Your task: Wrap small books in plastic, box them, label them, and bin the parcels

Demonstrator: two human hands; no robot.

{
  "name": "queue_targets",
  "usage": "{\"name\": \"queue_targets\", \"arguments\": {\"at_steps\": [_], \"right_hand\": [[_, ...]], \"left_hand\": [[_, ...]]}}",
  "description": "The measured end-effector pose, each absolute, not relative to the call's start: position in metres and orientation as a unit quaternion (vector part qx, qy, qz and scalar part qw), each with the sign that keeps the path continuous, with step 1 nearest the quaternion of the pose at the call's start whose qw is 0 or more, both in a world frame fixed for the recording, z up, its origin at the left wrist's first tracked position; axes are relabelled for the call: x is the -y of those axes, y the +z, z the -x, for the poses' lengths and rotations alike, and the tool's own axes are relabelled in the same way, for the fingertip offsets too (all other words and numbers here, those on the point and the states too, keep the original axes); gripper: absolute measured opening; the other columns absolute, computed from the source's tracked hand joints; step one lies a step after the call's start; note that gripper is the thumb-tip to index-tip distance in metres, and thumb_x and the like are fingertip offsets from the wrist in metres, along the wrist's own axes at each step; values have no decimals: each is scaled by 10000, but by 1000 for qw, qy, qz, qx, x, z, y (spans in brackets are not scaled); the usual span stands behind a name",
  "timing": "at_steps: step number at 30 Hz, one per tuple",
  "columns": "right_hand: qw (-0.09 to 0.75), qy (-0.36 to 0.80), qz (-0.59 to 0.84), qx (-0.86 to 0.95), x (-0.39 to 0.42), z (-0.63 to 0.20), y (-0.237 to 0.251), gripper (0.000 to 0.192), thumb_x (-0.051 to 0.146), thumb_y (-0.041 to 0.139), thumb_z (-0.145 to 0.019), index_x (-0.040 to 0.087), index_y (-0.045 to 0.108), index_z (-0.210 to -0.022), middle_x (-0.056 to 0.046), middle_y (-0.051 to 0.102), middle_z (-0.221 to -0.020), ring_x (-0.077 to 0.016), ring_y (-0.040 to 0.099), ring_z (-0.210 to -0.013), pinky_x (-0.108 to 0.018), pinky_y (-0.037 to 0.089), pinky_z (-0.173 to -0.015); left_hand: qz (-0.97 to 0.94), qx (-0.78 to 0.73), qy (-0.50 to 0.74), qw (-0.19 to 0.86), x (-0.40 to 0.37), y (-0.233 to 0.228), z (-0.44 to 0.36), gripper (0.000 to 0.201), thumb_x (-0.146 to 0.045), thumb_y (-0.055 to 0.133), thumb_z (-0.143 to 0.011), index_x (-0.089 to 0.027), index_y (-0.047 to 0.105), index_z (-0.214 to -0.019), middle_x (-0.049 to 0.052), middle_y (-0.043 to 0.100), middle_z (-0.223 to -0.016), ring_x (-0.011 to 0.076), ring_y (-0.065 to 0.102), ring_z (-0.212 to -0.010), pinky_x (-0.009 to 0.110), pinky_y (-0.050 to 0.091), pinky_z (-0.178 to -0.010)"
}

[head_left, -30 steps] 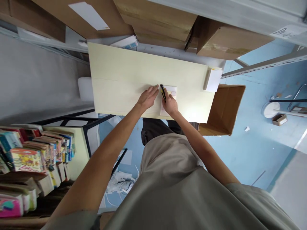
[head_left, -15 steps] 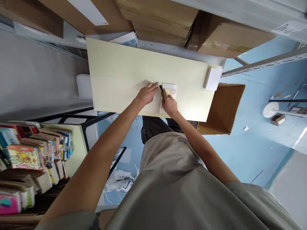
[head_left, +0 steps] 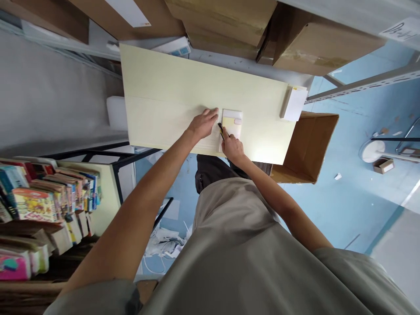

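My right hand point(head_left: 233, 148) is closed around a black and yellow utility knife point(head_left: 221, 130), its tip pointing away from me. The knife lies along the left side of a white and pale-yellow pad or booklet point(head_left: 232, 114) on the cream tabletop point(head_left: 164, 83). Just left of the knife, my left hand point(head_left: 203, 124) rests on the surface with its fingers stretched out. A pale sheet or strip seems to lie under the knife and right hand, but its edges are hard to make out.
A white stack of paper or cards point(head_left: 295, 104) sits at the table's right end. An open cardboard box point(head_left: 303, 146) stands beyond it. Cardboard boxes point(head_left: 226, 24) line the shelf behind the table. Books point(head_left: 62, 192) fill a rack at lower left.
My right hand has drawn the knife toward me along the pad's left side, uncovering more of the pad. My left hand has stayed nearly in place. The view has shifted slightly.
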State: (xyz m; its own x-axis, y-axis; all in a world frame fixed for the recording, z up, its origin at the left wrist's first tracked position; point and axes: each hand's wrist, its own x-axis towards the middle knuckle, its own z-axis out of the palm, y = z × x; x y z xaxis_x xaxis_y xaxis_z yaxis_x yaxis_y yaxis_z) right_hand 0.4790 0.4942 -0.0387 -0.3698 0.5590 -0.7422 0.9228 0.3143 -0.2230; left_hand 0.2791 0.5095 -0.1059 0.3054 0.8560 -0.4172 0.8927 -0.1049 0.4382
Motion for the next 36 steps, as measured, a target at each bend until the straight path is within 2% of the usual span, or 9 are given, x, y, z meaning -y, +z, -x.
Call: {"name": "queue_targets", "arguments": {"at_steps": [5, 11, 18, 22, 26, 30, 33, 36], "right_hand": [[316, -329, -459, -762, -475, -485, -27, 748, 198, 343, -1197, 141, 145, -1916, -294, 692, -1545, -339, 785, -1306, -462, 642, -1111], [356, -332, -408, -772, -453, -495, -14, 751, 157, 331, -1171, 91, 173, -1901, -329, 692, -1503, -338, 799, -1304, -438, 650, -1096], [370, -358, -372, -772, -448, -505, -4, 762, 162, 355, -1144, 70, 223, -1889, -347, 719, -1474, -368, 785, -1328, -471, 644, -1108], [354, -372, -372, -774, -454, -510, -7, 737, 204, 357, -1165, 80, 244, -1882, -330, 718, -1501, -379, 755, -1374, -492, 621, -1144], [321, -378, -395, -774, -458, -515, -11, 737, 262, 388, -1188, 123, 216, -1892, -285, 727, -1499, -392, 770, -1336, -500, 622, -1122], [310, -378, -411, -770, -460, -517, -14, 752, 281, 406, -1192, 168, 188, -1903, -267, 722, -1521, -386, 787, -1302, -490, 625, -1104], [300, -386, -399, -775, -460, -519, -22, 777, 312, 431, -1184, 144, 183, -1900, -263, 719, -1557, -395, 788, -1314, -491, 634, -1091], [277, -394, -356, -801, -463, -526, -37, 736, 310, 422, -1175, 97, 265, -1861, -258, 668, -1669, -398, 784, -1344, -484, 634, -1091]], "left_hand": [[-738, -591, -15, 325, -508, -108, -280, 722, -213, 507, -1065, -163, 512, -1785, 137, 436, -1900, 412, 467, -1675, 616, 552, -1312], [-734, -594, -6, 330, -507, -108, -281, 703, -288, 577, -1073, -187, 537, -1768, 152, 436, -1894, 436, 462, -1671, 637, 531, -1326], [-731, -593, -26, 337, -503, -105, -288, 914, -395, 810, -983, -185, 450, -1797, 221, 342, -1923, 494, 377, -1723, 654, 497, -1330], [-723, -606, -20, 331, -499, -103, -292, 949, -379, 796, -984, -159, 397, -1816, 243, 319, -1928, 499, 358, -1734, 654, 480, -1341], [-724, -610, -16, 323, -500, -105, -293, 896, -413, 763, -1018, -138, 418, -1798, 245, 363, -1905, 489, 391, -1714, 629, 466, -1356], [-712, -632, -12, 306, -508, -109, -297, 957, -569, 839, -981, -138, 462, -1747, 278, 501, -1787, 512, 457, -1650, 630, 490, -1320], [-703, -649, -12, 290, -515, -112, -302, 969, -643, 875, -953, -150, 502, -1700, 304, 551, -1706, 531, 494, -1605, 659, 503, -1289], [-703, -652, -8, 284, -519, -113, -304, 904, -661, 864, -966, -173, 544, -1657, 298, 557, -1685, 527, 511, -1590, 675, 498, -1287]]}}
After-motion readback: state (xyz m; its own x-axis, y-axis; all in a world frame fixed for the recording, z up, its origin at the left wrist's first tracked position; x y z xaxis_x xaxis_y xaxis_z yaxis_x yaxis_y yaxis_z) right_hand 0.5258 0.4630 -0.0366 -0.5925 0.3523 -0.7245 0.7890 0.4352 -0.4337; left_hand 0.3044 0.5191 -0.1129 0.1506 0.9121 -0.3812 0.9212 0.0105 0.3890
